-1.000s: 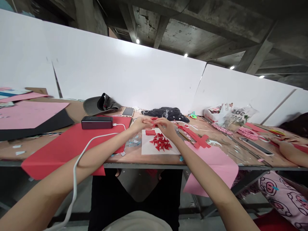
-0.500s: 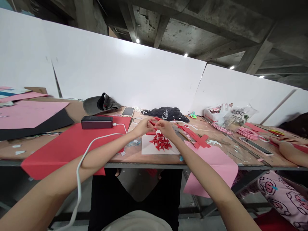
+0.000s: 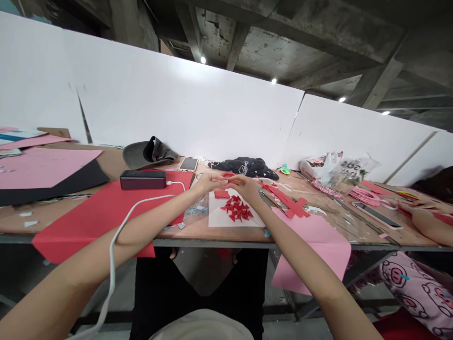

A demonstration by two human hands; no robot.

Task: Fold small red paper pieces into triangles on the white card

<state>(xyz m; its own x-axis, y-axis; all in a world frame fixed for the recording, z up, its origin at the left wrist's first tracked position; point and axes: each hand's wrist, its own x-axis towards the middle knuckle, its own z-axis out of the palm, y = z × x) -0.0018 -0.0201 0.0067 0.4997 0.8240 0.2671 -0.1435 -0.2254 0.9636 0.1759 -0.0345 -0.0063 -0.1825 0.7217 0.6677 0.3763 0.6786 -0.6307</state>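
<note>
My left hand (image 3: 211, 182) and my right hand (image 3: 245, 185) meet fingertip to fingertip just above the table. Between the fingers shows a sliver of a small red paper piece (image 3: 231, 179), mostly hidden by them. Below lies a white sheet (image 3: 216, 217) carrying a heap of small pointed folded red papers (image 3: 237, 208). A flat red paper piece (image 3: 222, 194) rests on the sheet's upper left part, under my left fingers. More red shows just behind the hands, its shape partly covered.
A red sheet (image 3: 88, 222) with a power bank (image 3: 143, 180) and white cable lies left. Red strips (image 3: 288, 200) and a pink sheet (image 3: 314, 245) are right. A cap (image 3: 148, 153), a phone (image 3: 188, 164) and dark cloth (image 3: 247, 166) line the back. Another person's hand (image 3: 424, 212) is far right.
My fingers have closed in and flattened over the red paper, so less of it shows between them. The flat red piece on the white sheet is now more exposed.
</note>
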